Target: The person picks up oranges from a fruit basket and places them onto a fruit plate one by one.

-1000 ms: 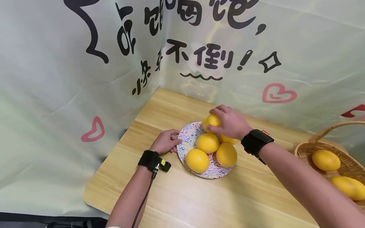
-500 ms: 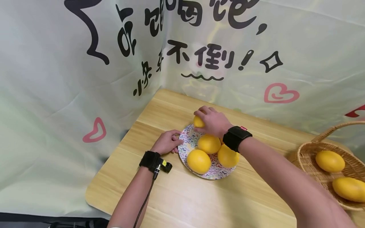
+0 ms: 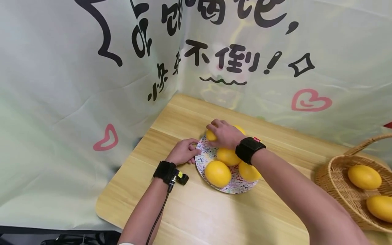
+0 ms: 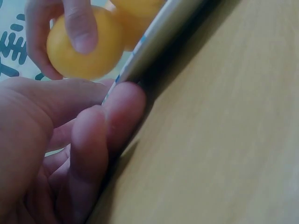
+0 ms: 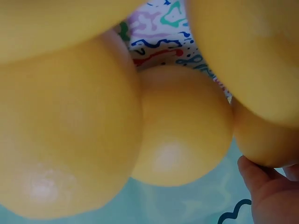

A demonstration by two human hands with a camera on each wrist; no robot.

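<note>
Left hand (image 3: 183, 152): it rests on the wooden table (image 3: 196, 211) at the left rim of the patterned plate (image 3: 235, 185). The left wrist view shows its fingers (image 4: 110, 126) curled against the plate's edge, bracing it. Its position matches the two earlier head views; only the camera has shifted slightly.

Plate contents: three yellow fruits lie in the head view, one at the near left (image 3: 217, 173), one at the centre (image 3: 227, 156) and one at the near right (image 3: 248, 171), partly under the right forearm. A further fruit shows just beyond the right hand.

Right hand (image 3: 225, 134): a second ago it held a yellow fruit above the far side of the pile. It has since carried that fruit leftward and down. The held fruit (image 3: 211, 135) now sits at the far-left edge of the plate, fingers wrapped over it; the left wrist view confirms a thumb (image 4: 79, 25) and finger across it. The right wrist view is too close to say whether the fruit already bears on the plate; likely it does or nearly so.

Judgement: placement of this fruit appears almost complete, with release outstanding.

Far right: a wicker basket (image 3: 337, 190) holds two more yellow fruits, one farther (image 3: 364, 177) and one nearer (image 3: 379, 208), untouched.
</note>
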